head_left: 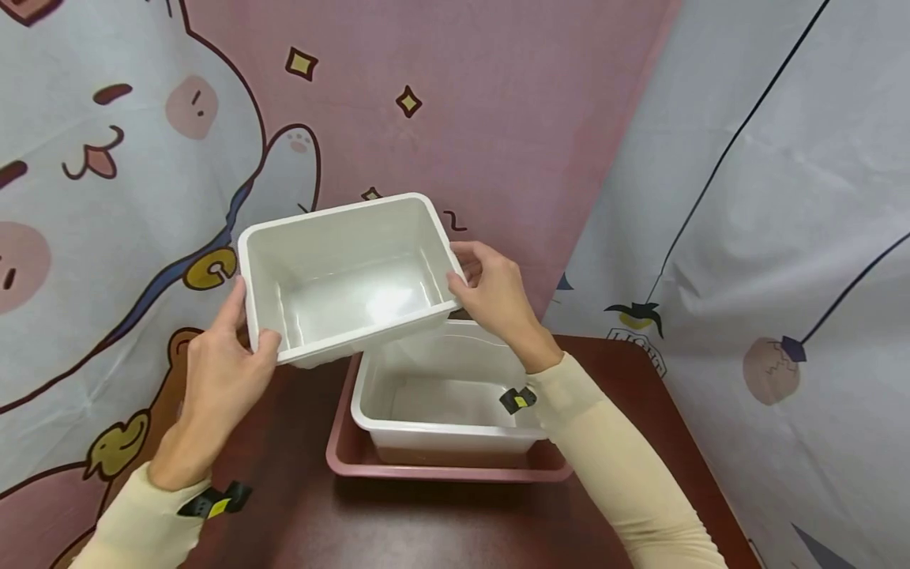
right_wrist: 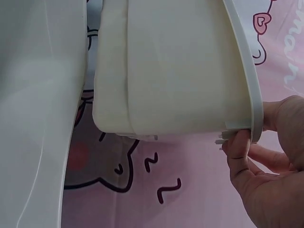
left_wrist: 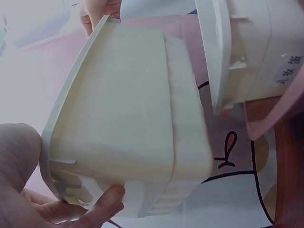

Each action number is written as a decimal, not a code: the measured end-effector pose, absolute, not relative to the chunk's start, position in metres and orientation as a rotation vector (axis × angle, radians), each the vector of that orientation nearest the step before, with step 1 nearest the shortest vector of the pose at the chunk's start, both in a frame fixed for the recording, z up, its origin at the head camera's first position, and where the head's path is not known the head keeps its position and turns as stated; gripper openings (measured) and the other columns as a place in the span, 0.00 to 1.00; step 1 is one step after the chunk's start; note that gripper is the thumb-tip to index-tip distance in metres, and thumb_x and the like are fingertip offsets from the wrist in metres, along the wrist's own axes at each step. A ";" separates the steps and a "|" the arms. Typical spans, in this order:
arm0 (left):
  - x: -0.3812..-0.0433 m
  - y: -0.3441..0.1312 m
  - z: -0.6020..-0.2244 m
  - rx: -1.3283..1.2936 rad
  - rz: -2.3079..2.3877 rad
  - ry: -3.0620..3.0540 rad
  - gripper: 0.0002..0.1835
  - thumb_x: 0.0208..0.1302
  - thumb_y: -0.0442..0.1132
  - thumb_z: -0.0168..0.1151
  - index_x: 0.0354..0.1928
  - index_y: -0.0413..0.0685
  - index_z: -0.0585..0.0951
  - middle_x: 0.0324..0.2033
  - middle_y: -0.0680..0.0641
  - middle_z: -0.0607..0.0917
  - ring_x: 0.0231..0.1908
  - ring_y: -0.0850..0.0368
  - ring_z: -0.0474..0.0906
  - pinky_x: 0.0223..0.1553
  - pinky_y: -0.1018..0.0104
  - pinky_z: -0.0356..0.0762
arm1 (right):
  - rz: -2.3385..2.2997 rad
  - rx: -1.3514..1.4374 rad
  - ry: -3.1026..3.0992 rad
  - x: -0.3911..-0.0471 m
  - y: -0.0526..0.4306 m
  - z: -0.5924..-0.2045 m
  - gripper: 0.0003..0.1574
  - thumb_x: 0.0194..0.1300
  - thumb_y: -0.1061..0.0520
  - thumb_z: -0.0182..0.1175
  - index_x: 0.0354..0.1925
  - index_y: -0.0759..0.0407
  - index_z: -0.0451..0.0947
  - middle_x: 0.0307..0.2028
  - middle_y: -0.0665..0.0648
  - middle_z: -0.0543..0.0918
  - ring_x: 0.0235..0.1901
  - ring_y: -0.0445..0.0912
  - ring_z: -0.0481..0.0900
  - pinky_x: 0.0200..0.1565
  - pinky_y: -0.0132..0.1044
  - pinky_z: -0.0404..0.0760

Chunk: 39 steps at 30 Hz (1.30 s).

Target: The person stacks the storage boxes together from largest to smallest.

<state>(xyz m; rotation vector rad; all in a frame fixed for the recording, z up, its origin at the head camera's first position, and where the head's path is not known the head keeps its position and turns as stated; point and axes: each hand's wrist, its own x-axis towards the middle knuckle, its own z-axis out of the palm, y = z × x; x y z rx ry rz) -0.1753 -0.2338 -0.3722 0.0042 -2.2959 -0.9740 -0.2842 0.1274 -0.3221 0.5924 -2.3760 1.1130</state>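
Both hands hold a white plastic tub [head_left: 341, 284] in the air, its open top tipped toward the head camera and its inside bare. My left hand [head_left: 229, 367] grips the left end, thumb over the rim and fingers along the outer wall. At the other end my right hand [head_left: 495, 296] pinches the rim; in the right wrist view its fingers [right_wrist: 237, 154] curl under the lip. Below and to the right, a second white tub [head_left: 455, 438] sits inside a pink tray [head_left: 448, 472]. The raised tub overlaps that second tub's back left part in the head view.
The pink tray rests on a dark reddish-brown table [head_left: 398, 529]. A label with dark characters [left_wrist: 288, 70] is on the second tub's outer wall. Behind the table hangs a printed cloth [head_left: 498, 103] with cartoon figures, and a pale cloth [head_left: 768, 237] hangs along the right side.
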 end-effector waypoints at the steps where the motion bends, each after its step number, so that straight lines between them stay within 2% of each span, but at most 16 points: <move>1: -0.176 -0.232 -0.372 -0.006 -0.974 -2.298 0.45 0.75 0.33 0.66 0.92 0.47 0.65 0.72 0.30 0.88 0.52 0.27 0.95 0.37 0.76 0.86 | 1.109 0.584 -2.373 -0.284 0.130 -0.323 0.27 0.76 0.60 0.73 0.70 0.61 0.87 0.52 0.62 0.96 0.44 0.53 0.92 0.51 0.48 0.91; 2: -0.176 -0.230 -0.371 -0.017 -0.972 -2.300 0.45 0.75 0.33 0.66 0.92 0.46 0.65 0.72 0.30 0.87 0.52 0.26 0.95 0.38 0.70 0.89 | 1.107 0.576 -2.372 -0.283 0.133 -0.323 0.27 0.76 0.60 0.73 0.70 0.61 0.88 0.52 0.61 0.96 0.44 0.52 0.92 0.50 0.47 0.91; 5: -0.178 -0.224 -0.371 -0.048 -0.967 -2.297 0.44 0.75 0.33 0.67 0.92 0.45 0.66 0.72 0.29 0.87 0.49 0.26 0.95 0.36 0.66 0.90 | 1.104 0.563 -2.368 -0.280 0.141 -0.323 0.27 0.76 0.59 0.73 0.70 0.60 0.88 0.52 0.60 0.96 0.43 0.52 0.92 0.49 0.44 0.89; 6: -0.178 -0.223 -0.371 -0.060 -0.969 -2.295 0.44 0.75 0.32 0.67 0.91 0.44 0.67 0.72 0.28 0.87 0.45 0.27 0.95 0.33 0.71 0.86 | 1.104 0.560 -2.367 -0.280 0.143 -0.323 0.27 0.76 0.59 0.73 0.70 0.60 0.88 0.52 0.60 0.96 0.42 0.51 0.92 0.49 0.43 0.88; 8: -0.179 -0.219 -0.371 -0.078 -0.970 -2.290 0.44 0.74 0.32 0.67 0.91 0.44 0.67 0.71 0.28 0.88 0.40 0.29 0.93 0.28 0.80 0.73 | 1.104 0.551 -2.364 -0.277 0.147 -0.323 0.27 0.76 0.60 0.73 0.70 0.60 0.88 0.51 0.60 0.96 0.42 0.52 0.91 0.48 0.42 0.87; 10: -0.179 -0.216 -0.371 -0.092 -0.974 -2.289 0.44 0.74 0.33 0.67 0.91 0.43 0.68 0.70 0.28 0.88 0.36 0.32 0.92 0.25 0.82 0.67 | 1.104 0.540 -2.360 -0.275 0.151 -0.322 0.27 0.76 0.60 0.73 0.71 0.61 0.88 0.51 0.60 0.96 0.41 0.52 0.91 0.47 0.41 0.87; 15: -0.180 -0.209 -0.370 -0.119 -0.983 -2.290 0.44 0.74 0.33 0.66 0.91 0.42 0.68 0.70 0.27 0.88 0.28 0.38 0.87 0.21 0.74 0.66 | 1.091 0.524 -2.358 -0.269 0.160 -0.322 0.28 0.76 0.61 0.74 0.71 0.61 0.88 0.51 0.61 0.96 0.41 0.52 0.91 0.46 0.37 0.85; 21: -0.179 -0.200 -0.368 -0.153 -0.971 -2.292 0.43 0.73 0.33 0.66 0.90 0.40 0.69 0.71 0.27 0.87 0.25 0.42 0.82 0.22 0.71 0.66 | 1.094 0.528 -2.341 -0.262 0.170 -0.322 0.29 0.75 0.62 0.74 0.71 0.61 0.88 0.50 0.62 0.96 0.40 0.52 0.90 0.45 0.33 0.83; 28: -0.180 -0.189 -0.367 -0.197 -0.995 -2.299 0.43 0.73 0.31 0.65 0.90 0.38 0.68 0.72 0.26 0.86 0.24 0.44 0.82 0.23 0.70 0.69 | 1.069 0.502 -2.338 -0.254 0.185 -0.323 0.32 0.74 0.61 0.76 0.73 0.62 0.87 0.51 0.63 0.95 0.39 0.53 0.90 0.44 0.33 0.83; 36: -0.182 -0.179 -0.366 -0.241 -1.005 -2.318 0.44 0.73 0.30 0.64 0.91 0.38 0.67 0.74 0.26 0.84 0.17 0.55 0.70 0.19 0.69 0.68 | 1.050 0.461 -2.342 -0.247 0.200 -0.325 0.31 0.75 0.60 0.75 0.73 0.63 0.88 0.49 0.64 0.94 0.38 0.52 0.88 0.44 0.35 0.83; 39: -0.182 -0.175 -0.368 -0.253 -1.017 -2.324 0.44 0.73 0.30 0.64 0.91 0.39 0.67 0.75 0.27 0.83 0.17 0.55 0.71 0.19 0.69 0.68 | 1.035 0.449 -2.349 -0.244 0.205 -0.327 0.31 0.75 0.59 0.76 0.72 0.63 0.88 0.48 0.64 0.94 0.39 0.52 0.88 0.44 0.35 0.84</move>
